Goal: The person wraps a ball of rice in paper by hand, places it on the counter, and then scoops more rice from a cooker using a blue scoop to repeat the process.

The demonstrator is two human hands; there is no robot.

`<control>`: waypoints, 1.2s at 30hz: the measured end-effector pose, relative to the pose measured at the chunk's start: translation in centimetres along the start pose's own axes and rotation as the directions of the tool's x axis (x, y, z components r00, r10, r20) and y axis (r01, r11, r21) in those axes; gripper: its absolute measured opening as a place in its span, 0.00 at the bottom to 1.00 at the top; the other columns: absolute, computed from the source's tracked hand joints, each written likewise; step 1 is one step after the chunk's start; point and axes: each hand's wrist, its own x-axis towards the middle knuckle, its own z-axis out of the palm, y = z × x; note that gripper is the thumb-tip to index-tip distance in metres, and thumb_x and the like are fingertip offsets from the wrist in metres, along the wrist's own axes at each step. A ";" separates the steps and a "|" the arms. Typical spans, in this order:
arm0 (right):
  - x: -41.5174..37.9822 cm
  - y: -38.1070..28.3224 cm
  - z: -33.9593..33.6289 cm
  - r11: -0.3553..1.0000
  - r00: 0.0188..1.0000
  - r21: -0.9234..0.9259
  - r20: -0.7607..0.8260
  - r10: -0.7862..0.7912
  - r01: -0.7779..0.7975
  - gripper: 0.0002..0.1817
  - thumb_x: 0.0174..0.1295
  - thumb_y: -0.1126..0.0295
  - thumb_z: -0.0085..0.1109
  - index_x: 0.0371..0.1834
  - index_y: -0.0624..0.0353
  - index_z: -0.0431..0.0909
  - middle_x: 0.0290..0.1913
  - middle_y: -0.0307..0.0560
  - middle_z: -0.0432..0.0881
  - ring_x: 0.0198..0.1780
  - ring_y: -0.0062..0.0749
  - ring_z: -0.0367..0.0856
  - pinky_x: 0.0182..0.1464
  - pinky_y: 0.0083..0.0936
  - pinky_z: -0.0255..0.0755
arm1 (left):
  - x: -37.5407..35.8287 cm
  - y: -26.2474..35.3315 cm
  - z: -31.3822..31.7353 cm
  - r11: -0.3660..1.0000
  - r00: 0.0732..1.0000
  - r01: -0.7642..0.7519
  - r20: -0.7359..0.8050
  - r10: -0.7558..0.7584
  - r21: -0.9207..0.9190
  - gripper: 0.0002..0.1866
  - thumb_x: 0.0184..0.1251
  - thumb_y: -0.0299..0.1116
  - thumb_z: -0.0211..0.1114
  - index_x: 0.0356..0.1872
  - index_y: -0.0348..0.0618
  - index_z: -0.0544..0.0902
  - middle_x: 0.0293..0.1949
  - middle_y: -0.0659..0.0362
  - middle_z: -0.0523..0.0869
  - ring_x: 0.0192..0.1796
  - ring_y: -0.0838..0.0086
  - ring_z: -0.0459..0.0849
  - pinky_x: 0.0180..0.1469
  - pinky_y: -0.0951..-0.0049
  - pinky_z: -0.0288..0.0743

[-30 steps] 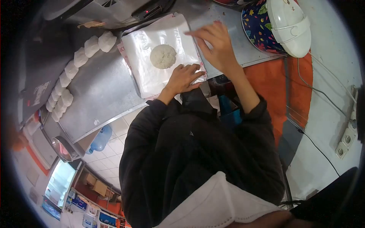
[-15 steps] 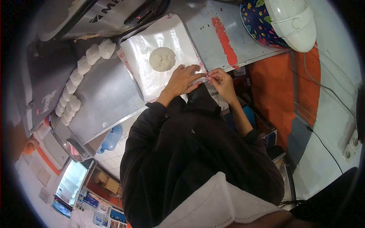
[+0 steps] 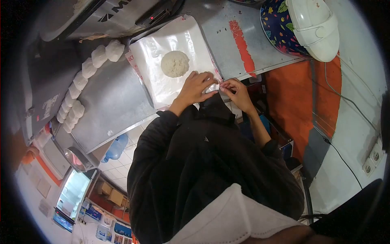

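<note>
A round mound of white rice [image 3: 175,64] sits on the top sheet of a stack of glossy white wrapping paper [image 3: 152,51], which has red print along its edges. My left hand [image 3: 197,88] rests at the near right part of the paper, with thumb and fingers curled around a bit of the sheet beside the rice. My right hand [image 3: 237,94] is just to the right, over the counter edge, its thumb and fingertips pinched together at the corner of the paper. The exact hold of the right fingertips is small and partly hidden.
Several white wrapped packets [image 3: 89,67] stand in rows on the left of the metal counter [image 3: 118,91]. A large rice container [image 3: 118,18] is behind them. At the back right stands a dark patterned bucket [image 3: 278,30] with a white lid. An orange wall panel [image 3: 294,105] is on the right.
A white fold of the paper now shows between my left thumb and fingers. My right fingertips have shifted slightly at the corner. The rice stays in place on the sheet.
</note>
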 end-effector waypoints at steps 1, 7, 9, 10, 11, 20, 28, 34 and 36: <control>0.0 0.0 0.1 1.000 1.000 0.018 -0.013 0.016 -0.015 0.07 0.57 0.77 0.61 0.39 0.64 0.79 0.38 0.43 0.76 0.42 0.24 0.78 0.46 0.20 0.72 | -0.1 0.3 0.4 0.999 0.998 0.036 -0.047 -0.037 -0.011 0.13 0.54 0.40 0.67 0.42 0.54 0.80 0.42 0.64 0.77 0.39 0.71 0.76 0.42 0.68 0.64; 0.7 -2.0 -0.6 0.985 0.983 0.138 -0.139 0.122 -0.103 0.06 0.63 0.72 0.58 0.35 0.65 0.79 0.30 0.43 0.79 0.30 0.23 0.77 0.37 0.19 0.73 | -0.6 1.9 1.3 0.984 0.970 0.150 -0.180 -0.166 -0.100 0.09 0.52 0.30 0.67 0.35 0.49 0.79 0.31 0.66 0.78 0.31 0.73 0.75 0.42 0.70 0.61; 2.7 -4.4 -0.6 0.982 0.988 0.153 -0.086 0.128 -0.114 0.09 0.64 0.69 0.57 0.33 0.65 0.79 0.26 0.41 0.79 0.27 0.22 0.77 0.34 0.18 0.72 | -0.9 2.8 0.8 0.927 0.926 0.246 -0.213 -0.310 -0.282 0.09 0.52 0.25 0.66 0.33 0.48 0.78 0.28 0.65 0.78 0.26 0.74 0.73 0.43 0.71 0.60; 4.0 -5.9 -0.3 0.976 0.989 0.172 -0.044 0.142 -0.133 0.12 0.65 0.66 0.56 0.30 0.65 0.80 0.22 0.40 0.78 0.25 0.21 0.76 0.30 0.17 0.71 | -1.1 3.2 0.7 0.928 0.926 0.251 -0.213 -0.313 -0.274 0.09 0.52 0.25 0.66 0.33 0.48 0.78 0.28 0.65 0.78 0.26 0.74 0.73 0.43 0.71 0.60; 5.9 -7.8 0.5 0.981 0.981 0.005 0.011 0.195 -0.195 0.18 0.63 0.60 0.58 0.33 0.69 0.80 0.21 0.44 0.79 0.22 0.25 0.76 0.31 0.20 0.73 | -1.1 3.7 0.3 0.914 0.911 0.265 -0.231 -0.342 -0.306 0.09 0.52 0.25 0.66 0.33 0.48 0.77 0.29 0.65 0.79 0.26 0.74 0.73 0.44 0.70 0.60; 20.1 -9.0 4.7 0.754 0.846 -0.524 -0.113 -0.521 0.395 0.16 0.57 0.63 0.65 0.37 0.68 0.81 0.39 0.60 0.83 0.42 0.48 0.83 0.45 0.33 0.74 | 0.4 -2.1 -4.8 0.954 0.936 0.300 -0.195 -0.293 0.010 0.17 0.51 0.28 0.67 0.45 0.48 0.78 0.49 0.58 0.80 0.53 0.62 0.76 0.56 0.60 0.64; 18.2 -9.1 1.2 0.983 0.878 0.092 0.443 -0.183 0.159 0.17 0.54 0.69 0.69 0.42 0.69 0.79 0.35 0.44 0.83 0.38 0.16 0.77 0.42 0.22 0.71 | 5.3 -6.3 -18.1 0.860 0.779 0.259 0.431 -0.456 0.440 0.25 0.57 0.41 0.66 0.57 0.54 0.73 0.52 0.60 0.80 0.50 0.66 0.80 0.59 0.61 0.65; 16.5 -9.1 1.7 0.875 0.996 -0.483 0.084 0.002 0.039 0.20 0.53 0.74 0.67 0.49 0.66 0.72 0.26 0.49 0.80 0.28 0.25 0.78 0.28 0.25 0.71 | 5.0 -11.7 -15.3 0.852 0.664 0.522 0.645 -0.378 -0.038 0.28 0.65 0.47 0.54 0.65 0.48 0.67 0.66 0.47 0.66 0.65 0.56 0.68 0.64 0.65 0.62; 12.4 -7.4 3.0 0.898 0.998 -0.441 -0.049 -0.027 0.002 0.17 0.54 0.74 0.66 0.46 0.64 0.73 0.27 0.48 0.80 0.26 0.26 0.78 0.27 0.25 0.70 | 4.6 -11.7 -14.5 0.719 0.612 0.677 0.663 -0.432 -0.156 0.37 0.69 0.54 0.51 0.72 0.46 0.53 0.72 0.48 0.56 0.74 0.61 0.53 0.73 0.69 0.47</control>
